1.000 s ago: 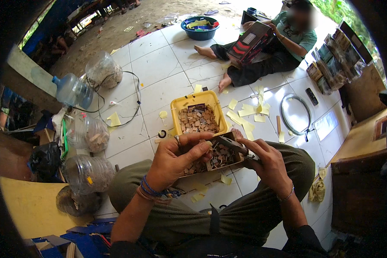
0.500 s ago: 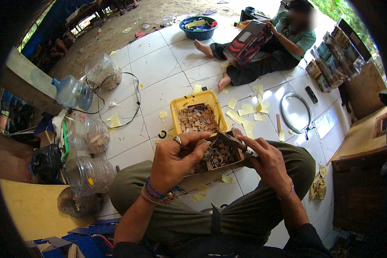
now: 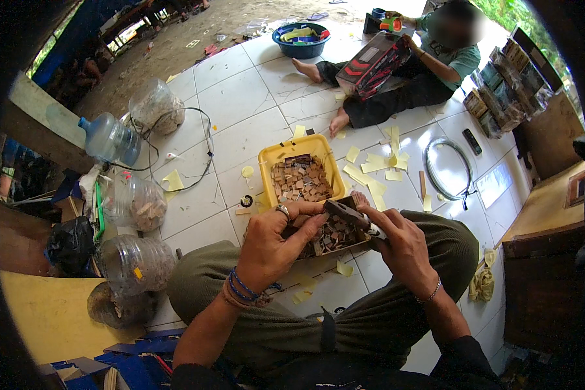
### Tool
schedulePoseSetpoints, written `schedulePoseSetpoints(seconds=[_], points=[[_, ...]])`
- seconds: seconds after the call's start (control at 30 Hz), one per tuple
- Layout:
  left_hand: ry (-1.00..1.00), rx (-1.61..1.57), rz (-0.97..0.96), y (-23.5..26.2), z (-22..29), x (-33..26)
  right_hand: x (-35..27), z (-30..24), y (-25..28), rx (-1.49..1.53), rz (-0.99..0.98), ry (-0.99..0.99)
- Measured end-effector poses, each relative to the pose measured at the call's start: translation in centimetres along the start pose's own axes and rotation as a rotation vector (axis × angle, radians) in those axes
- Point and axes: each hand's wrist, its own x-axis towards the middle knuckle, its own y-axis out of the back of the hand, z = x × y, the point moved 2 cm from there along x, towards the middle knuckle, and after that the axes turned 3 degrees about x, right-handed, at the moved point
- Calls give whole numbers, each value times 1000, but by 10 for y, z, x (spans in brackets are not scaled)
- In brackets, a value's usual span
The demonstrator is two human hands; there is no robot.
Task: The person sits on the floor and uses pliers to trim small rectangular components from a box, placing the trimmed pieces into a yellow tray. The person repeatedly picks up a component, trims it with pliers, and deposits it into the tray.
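Clock positions taken from the pliers (image 3: 344,212), which sit just above the open box of bits, nose toward the left hand. Right hand (image 3: 402,246) at 4 o'clock, wrapped on the pliers' handles, forefinger laid along the tool; can't tell how far apart the jaws are. Left hand (image 3: 266,239) between 8 and 9, thumb and forefinger nearly together, tips right at the nose; can't make out whether a bit sits between them. Open box (image 3: 340,249) at 6 to 7, directly under the hands and partly hidden by them: loose small brown and dark pieces, plus a few thin slivers. Yellow basin (image 3: 264,170) between 10 and 11, just beyond the box: small flat brown squares heaped across the bottom, some dark bits among them and at the rim. Yellow scraps (image 3: 376,166) at 1, scattered flat on the tiles. Wire coil (image 3: 428,170) at 2, lying flat; remote-like black thing (image 3: 472,142) past it, same bearing. Clear jar (image 3: 140,201) at 9, on its side, brown bits inside. Blue-tinted jug (image 3: 110,138) between 9 and 10, lying over. Second clear jar (image 3: 156,104) at 10: pale brownish fill. Blue tub (image 3: 302,51) between 11 and 12, far out: yellow and blue strips. Seated person (image 3: 445,55) at 1, far out, with a black-and-red carton (image 3: 374,64) on the lap.
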Motion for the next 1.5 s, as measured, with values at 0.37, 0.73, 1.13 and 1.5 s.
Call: schedulePoseSetpoints(seconds=[0.37,0.73,1.13,1.5], points=[[22,-2,12,-1,2,-1,-1,0,-3,58,25,36],[49,-26,8,-2,-3,-1,-2,-2,-4,79,-29,5],[-97,201,-52,6,1,0,-1,0,5,297,-213,-14],[-192,109,-186,16,3,-3,-4,6,24,803,-643,-61]])
